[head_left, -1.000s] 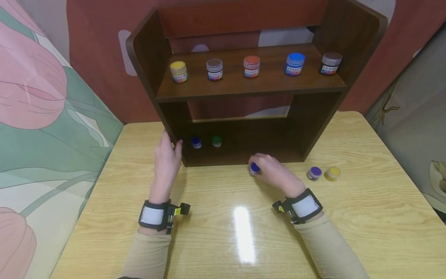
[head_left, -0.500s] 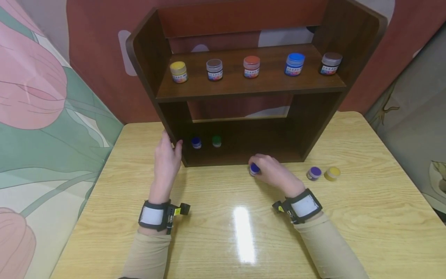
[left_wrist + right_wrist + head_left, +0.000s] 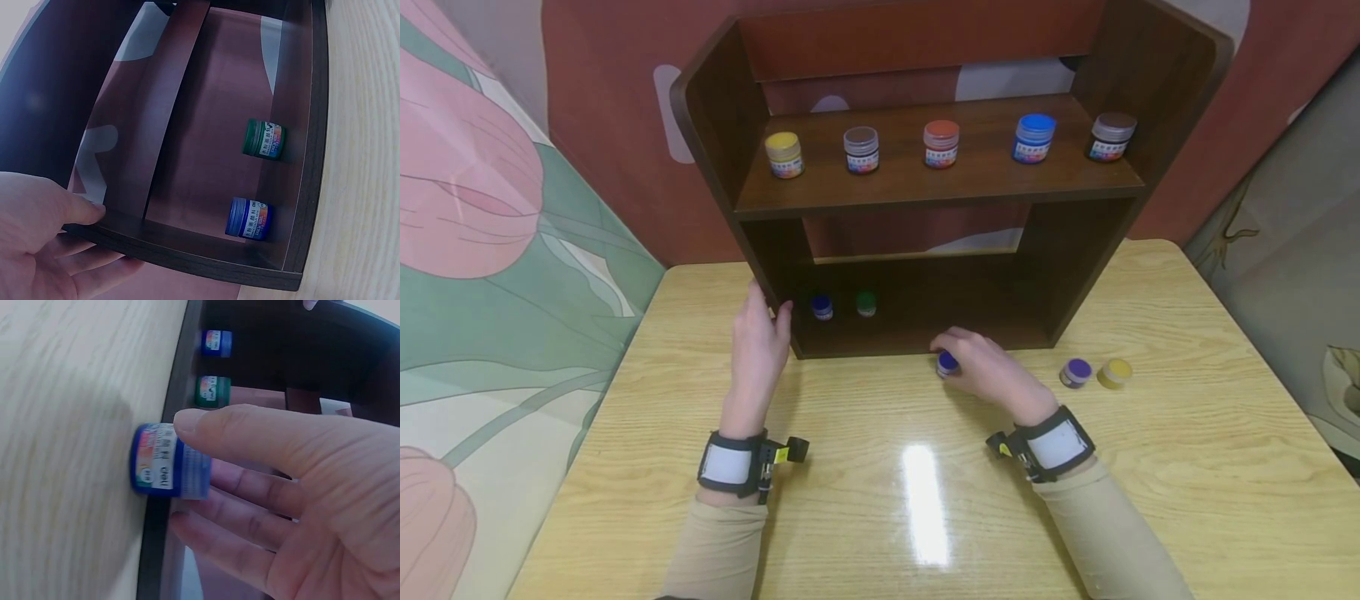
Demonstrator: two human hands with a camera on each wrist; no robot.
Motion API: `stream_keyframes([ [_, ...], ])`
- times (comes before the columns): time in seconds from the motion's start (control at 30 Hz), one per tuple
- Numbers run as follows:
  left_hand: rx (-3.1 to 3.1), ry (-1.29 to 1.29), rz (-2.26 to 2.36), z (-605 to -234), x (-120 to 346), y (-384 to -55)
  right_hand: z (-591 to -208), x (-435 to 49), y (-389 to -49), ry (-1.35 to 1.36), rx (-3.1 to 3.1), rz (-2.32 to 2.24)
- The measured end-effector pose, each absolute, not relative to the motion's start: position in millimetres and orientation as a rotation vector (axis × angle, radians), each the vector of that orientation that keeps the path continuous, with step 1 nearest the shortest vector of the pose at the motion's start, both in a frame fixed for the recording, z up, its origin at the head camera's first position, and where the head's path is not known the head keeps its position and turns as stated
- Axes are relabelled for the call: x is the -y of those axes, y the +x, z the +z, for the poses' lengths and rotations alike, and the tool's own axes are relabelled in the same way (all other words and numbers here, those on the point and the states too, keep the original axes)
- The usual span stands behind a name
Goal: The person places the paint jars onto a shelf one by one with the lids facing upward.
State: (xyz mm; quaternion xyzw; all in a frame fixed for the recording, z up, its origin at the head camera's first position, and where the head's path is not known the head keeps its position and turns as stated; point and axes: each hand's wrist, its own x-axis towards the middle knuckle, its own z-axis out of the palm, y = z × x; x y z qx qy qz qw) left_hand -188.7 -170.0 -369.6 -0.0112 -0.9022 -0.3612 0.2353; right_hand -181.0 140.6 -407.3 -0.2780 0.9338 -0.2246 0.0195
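My left hand (image 3: 758, 346) grips the left side panel of a dark brown wooden shelf (image 3: 880, 190), thumb on the inner face and fingers around the outside. In the right wrist view, my right hand (image 3: 269, 481) holds a small blue paint jar (image 3: 165, 461) between thumb and fingers. The jar stands on the table just before the shelf's front edge, its label showing in that view. Inside the lower compartment, a dark blue paint jar (image 3: 249, 219) and a green paint jar (image 3: 264, 139) stand side by side near the left panel.
On the upper shelf stand a yellow jar (image 3: 786, 156), a brown-lidded jar (image 3: 862, 151), a red jar (image 3: 942, 144), a bright blue jar (image 3: 1034, 138) and a dark jar (image 3: 1112, 137). Right of the shelf, a purple jar (image 3: 1077, 372) and a mustard-yellow jar (image 3: 1116, 373) sit on the wooden table (image 3: 850, 483).
The right hand's fingertips have shifted very slightly left and up over the blue paint jar. The jar and the left hand look the same as before.
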Motion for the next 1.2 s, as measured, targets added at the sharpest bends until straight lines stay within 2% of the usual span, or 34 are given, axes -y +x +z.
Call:
stream_keyframes([
  [1.2, 2.472, -0.036, -0.990, -368.4, 170.3, -188.3, -404.0, -139.6, -178.3, -0.971, -2.936, -0.635],
])
